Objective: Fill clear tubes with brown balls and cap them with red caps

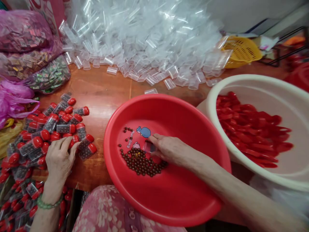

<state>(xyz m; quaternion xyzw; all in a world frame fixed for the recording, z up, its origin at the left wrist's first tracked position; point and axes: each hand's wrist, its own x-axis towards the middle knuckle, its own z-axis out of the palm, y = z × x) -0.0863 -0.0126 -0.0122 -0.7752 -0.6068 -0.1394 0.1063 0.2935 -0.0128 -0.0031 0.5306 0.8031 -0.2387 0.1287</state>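
My right hand (166, 148) reaches into a red basin (193, 193) and is closed around a small clear plastic container (149, 147). Dark brown beads (145, 164) lie below it on the basin floor, beside printed cartoon figures. On the wooden table to the left, my left hand (60, 158) closes its fingers around a red-capped container (74, 139), partly hidden by the fingers. Around that hand lies a pile of clear containers with red caps (36, 145), filled with dark beads.
A heap of clear empty containers (145, 42) covers the back of the table (101, 87). At right, a cream tub (256, 79) holds red plastic parts (251, 129). Behind it is a yellow basket (243, 48). Bags of small pieces (26, 35) stand at left. More capped containers (21, 206) lie below.
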